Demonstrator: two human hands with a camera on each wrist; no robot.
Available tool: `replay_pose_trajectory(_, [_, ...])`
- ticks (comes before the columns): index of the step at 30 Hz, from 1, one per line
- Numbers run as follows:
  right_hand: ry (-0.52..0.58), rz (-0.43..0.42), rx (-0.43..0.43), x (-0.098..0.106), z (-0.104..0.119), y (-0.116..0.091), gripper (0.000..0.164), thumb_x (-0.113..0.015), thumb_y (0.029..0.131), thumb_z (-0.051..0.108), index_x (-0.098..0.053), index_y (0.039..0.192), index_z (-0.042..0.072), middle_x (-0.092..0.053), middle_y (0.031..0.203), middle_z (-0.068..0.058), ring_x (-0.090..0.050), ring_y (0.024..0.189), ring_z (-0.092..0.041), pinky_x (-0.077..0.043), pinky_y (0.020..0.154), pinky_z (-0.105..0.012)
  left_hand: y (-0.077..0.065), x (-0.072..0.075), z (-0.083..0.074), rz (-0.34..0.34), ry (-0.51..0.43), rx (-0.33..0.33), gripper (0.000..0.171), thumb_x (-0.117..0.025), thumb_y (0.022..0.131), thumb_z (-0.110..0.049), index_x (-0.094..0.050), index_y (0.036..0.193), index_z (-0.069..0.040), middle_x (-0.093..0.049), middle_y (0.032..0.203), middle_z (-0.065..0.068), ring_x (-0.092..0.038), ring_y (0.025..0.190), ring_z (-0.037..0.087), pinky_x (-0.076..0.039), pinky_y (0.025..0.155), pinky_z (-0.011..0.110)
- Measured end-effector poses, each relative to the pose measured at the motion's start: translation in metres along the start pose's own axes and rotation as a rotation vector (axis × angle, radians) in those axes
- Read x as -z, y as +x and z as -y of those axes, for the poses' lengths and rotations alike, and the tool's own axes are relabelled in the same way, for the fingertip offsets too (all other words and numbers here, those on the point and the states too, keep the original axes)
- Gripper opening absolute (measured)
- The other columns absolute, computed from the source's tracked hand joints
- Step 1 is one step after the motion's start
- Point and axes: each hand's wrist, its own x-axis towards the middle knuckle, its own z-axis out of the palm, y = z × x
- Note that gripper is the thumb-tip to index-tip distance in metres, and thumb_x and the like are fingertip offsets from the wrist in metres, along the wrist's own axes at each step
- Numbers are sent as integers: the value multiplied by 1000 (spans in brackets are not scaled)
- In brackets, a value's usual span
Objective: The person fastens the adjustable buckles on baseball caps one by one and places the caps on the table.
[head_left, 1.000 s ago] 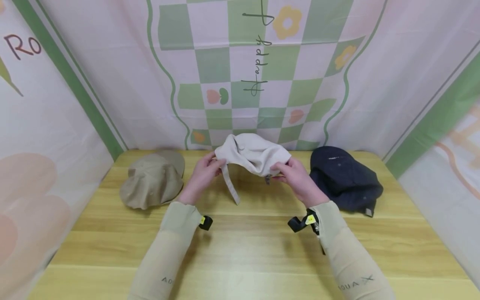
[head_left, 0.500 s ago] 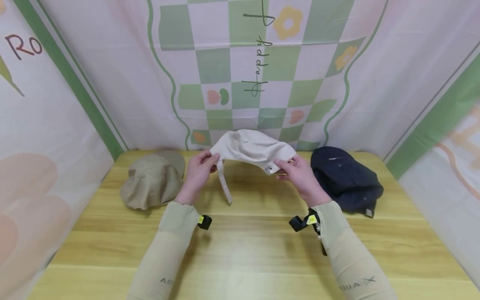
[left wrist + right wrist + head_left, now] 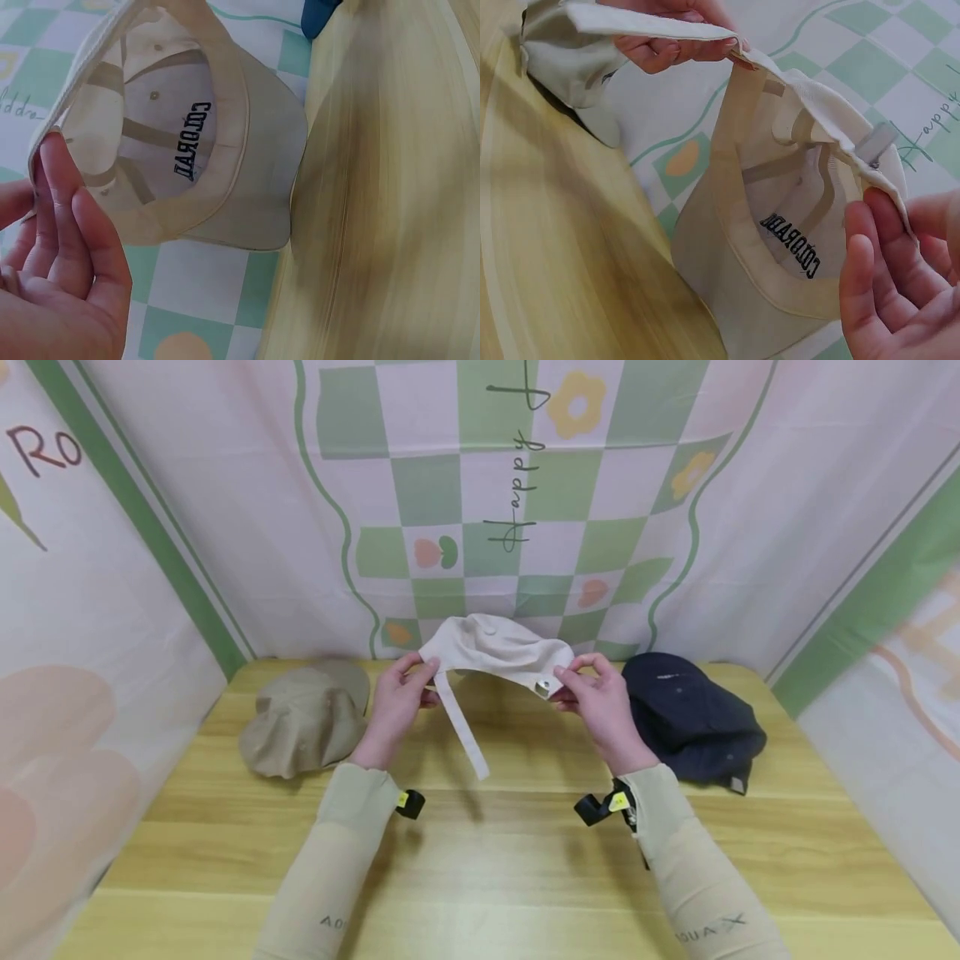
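Note:
A cream baseball cap [image 3: 498, 647] is held up at the back of the table between both hands. My left hand [image 3: 397, 697] pinches its back edge on the left, where a loose strap [image 3: 462, 727] dangles toward the table. At the right, my right hand [image 3: 603, 706] pinches the edge beside a small metal buckle [image 3: 542, 687]. Dark lettering [image 3: 191, 142] shows inside the crown in the left wrist view, and the brim [image 3: 266, 161] points down near the tabletop. The right wrist view looks into the same open crown [image 3: 780, 195].
On the left of the wooden table [image 3: 480, 877] lies a tan cap [image 3: 303, 722]. A navy cap [image 3: 686, 722] lies on the right, close to the right forearm. Behind stands a checkered cloth backdrop [image 3: 491, 493], with more cloth at both sides.
The cap has been raised slightly and its back edge spread straighter. The buckle has turned into clearer view, and the loose strap has swung and now hangs toward the right.

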Motion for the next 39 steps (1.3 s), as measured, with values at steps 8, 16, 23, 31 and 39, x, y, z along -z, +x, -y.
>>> replay_pose_trajectory(8, [7, 114, 41, 2, 1, -2, 13, -57, 104, 6, -65, 111, -2, -68, 96, -8, -68, 77, -17, -57, 71, -27, 0, -1, -1, 45, -9, -36, 44, -67, 100, -12, -56, 143, -6, -70, 83, 0, -68, 69, 16, -57, 72, 28])
replay_pose_trajectory(16, [-63, 132, 51, 0, 2, -2, 21, -55, 96, -6, -63, 114, -12, -67, 95, -5, -65, 85, -16, -56, 77, -26, -3, -2, 2, 190, -54, -97, 79, -74, 91, 3, -40, 157, -25, -71, 97, 16, -69, 89, 20, -57, 84, 38])
replay_pose_trajectory(23, [-82, 139, 78, -1, 3, -5, 26, -68, 90, -9, -63, 116, -11, -68, 93, -1, -65, 85, -12, -55, 75, -24, -3, -2, 9, 347, -19, -108, 101, -73, 84, 16, -27, 160, -32, -63, 113, 34, -71, 92, 30, -57, 86, 38])
replay_pose_trajectory(31, [-141, 124, 112, -2, 0, -4, 26, -79, 87, -1, -69, 109, -8, -69, 92, -1, -64, 82, -13, -55, 74, -22, -3, -3, 6, 333, -1, -114, 88, -71, 85, 16, -36, 156, -21, -67, 103, 22, -69, 93, 29, -58, 84, 41])
replay_pose_trajectory(39, [-274, 104, 125, -1, -2, -3, 28, -81, 89, 11, -73, 107, -9, -74, 93, 1, -67, 89, -14, -54, 79, -22, -6, -3, -1, 255, -14, -119, 73, -70, 89, 11, -45, 153, -13, -68, 104, 19, -70, 89, 24, -56, 88, 36])
